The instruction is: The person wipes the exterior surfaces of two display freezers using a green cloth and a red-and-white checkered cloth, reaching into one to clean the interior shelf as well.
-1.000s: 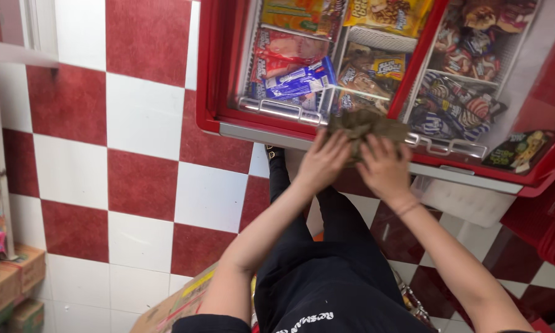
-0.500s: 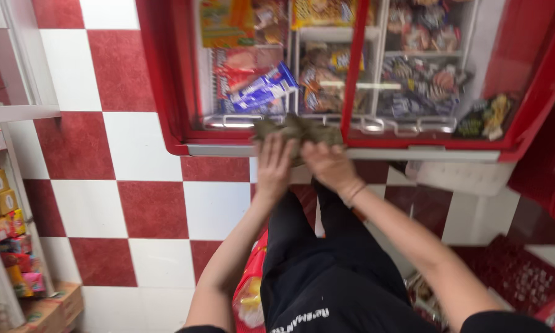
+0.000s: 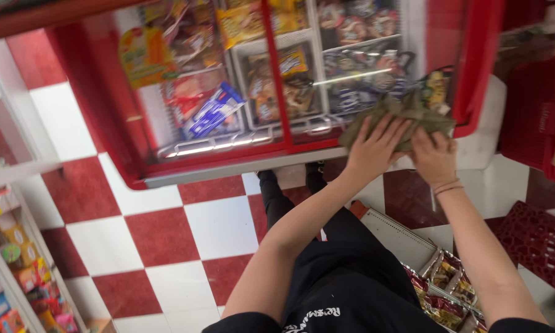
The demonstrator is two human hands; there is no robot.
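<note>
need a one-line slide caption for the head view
Both hands, left hand and right hand, press a greenish cloth on the glass lid of a red chest freezer above a red-and-white checkered floor.

A person in a black short-sleeved top with white lettering across the front, black trousers and dark shoes; both forearms are bare, and thin bands circle the wrist of the right hand (image 3: 436,159). The left hand (image 3: 375,149) wears nothing.

Olive-green, perhaps mottled cloth (image 3: 407,114); red freezer frame (image 3: 475,68); red-and-white checkered floor (image 3: 166,240).
</note>
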